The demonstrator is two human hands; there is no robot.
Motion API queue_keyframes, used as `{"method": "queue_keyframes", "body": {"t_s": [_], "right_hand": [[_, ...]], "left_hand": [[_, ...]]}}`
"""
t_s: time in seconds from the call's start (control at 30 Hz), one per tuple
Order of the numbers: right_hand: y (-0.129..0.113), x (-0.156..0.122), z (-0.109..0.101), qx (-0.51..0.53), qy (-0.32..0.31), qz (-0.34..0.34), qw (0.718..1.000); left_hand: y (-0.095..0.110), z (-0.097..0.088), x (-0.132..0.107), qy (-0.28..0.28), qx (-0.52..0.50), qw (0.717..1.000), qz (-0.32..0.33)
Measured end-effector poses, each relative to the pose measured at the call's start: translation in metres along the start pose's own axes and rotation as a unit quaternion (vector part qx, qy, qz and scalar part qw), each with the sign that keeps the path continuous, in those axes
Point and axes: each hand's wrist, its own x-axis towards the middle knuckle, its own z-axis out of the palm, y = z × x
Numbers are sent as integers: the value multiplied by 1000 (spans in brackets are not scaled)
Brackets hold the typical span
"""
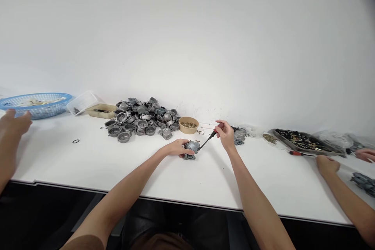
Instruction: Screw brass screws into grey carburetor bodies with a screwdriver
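My left hand (176, 147) is closed around a small grey metal casting (191, 148) that rests on the white table (117, 164). My right hand (225, 132) grips a red-handled screwdriver (209, 136), whose dark shaft slants down to the left with its tip on the casting. A round tan bowl of small brass screws (188, 124) stands just behind the casting.
A heap of grey castings (140, 119) lies at the back left, beside a clear tub (82, 102), a beige tray (101, 110) and a blue basket (36, 103). A dark parts tray (306, 141) sits right. Other people's hands (326, 165) (13, 123) work at both sides.
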Motion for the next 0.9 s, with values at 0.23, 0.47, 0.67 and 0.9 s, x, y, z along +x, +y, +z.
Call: {"method": "queue_keyframes", "body": {"t_s": [0.23,0.47,0.67,0.9], "right_hand": [[-4,0,0,6,12,3,1000],[-6,-1,0,13,5,8,1000],[-3,-1,-2,13,-78,19,997],[3,-3,3,-5,-133,32,991]], "left_hand": [[-1,0,0,-2,-12,1000,9],[2,0,-2,-9,-11,1000,6],[3,14,0,66,92,993,15],[4,27,2,104,90,990,16]]}}
